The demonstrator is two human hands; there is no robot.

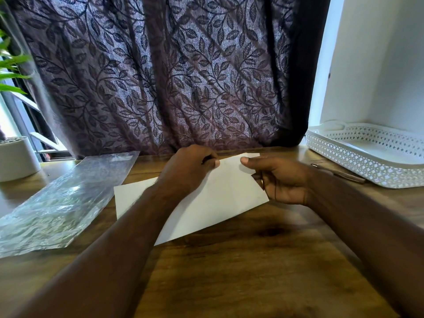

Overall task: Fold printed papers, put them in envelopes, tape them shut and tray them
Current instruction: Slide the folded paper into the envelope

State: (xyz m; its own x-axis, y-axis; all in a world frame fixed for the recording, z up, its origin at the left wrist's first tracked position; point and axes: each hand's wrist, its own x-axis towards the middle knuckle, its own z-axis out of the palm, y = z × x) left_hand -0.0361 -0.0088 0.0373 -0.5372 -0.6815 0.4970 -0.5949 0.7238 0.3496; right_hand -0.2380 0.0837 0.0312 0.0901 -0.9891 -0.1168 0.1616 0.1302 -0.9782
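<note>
A white sheet of paper (213, 203) lies slanted on the wooden table (241, 271), its far end lifted. My left hand (190, 166) pinches the paper's far edge between thumb and fingers. My right hand (282, 180) pinches the same end from the right, thumb on top, fingers curled under the sheet. My left forearm covers part of the paper's left half. No print shows on the upper side. A white lattice tray (367, 154) stands at the back right of the table.
A clear plastic packet (59, 203) with white contents lies on the left. A pen (339, 173) rests beside the tray's front wall. A white plant pot (16, 157) stands far left. A dark leaf-patterned curtain (172, 76) hangs behind the table.
</note>
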